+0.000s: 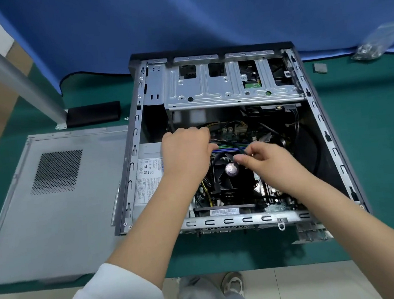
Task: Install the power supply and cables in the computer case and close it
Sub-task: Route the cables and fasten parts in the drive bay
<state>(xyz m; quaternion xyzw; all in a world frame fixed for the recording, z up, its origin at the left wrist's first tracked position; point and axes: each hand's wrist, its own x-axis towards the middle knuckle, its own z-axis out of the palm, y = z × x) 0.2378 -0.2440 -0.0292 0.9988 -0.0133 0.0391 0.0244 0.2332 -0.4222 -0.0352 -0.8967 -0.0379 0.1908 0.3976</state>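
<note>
Computer case [326,125] lies open on the green counter [369,159], long axis 12 to 6. Inside: power supply [147,176] along the 9 o'clock wall, label print unreadable; fan [228,172] centre. Left hand [185,152] and right hand [266,159] both pinch a black cable [232,146] above it. Side panel [54,203] flat at 9 o'clock.

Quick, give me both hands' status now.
Left hand: curled, fingers hidden; a grip cannot be told.
Right hand: pinching the black cable above the fan.
</note>
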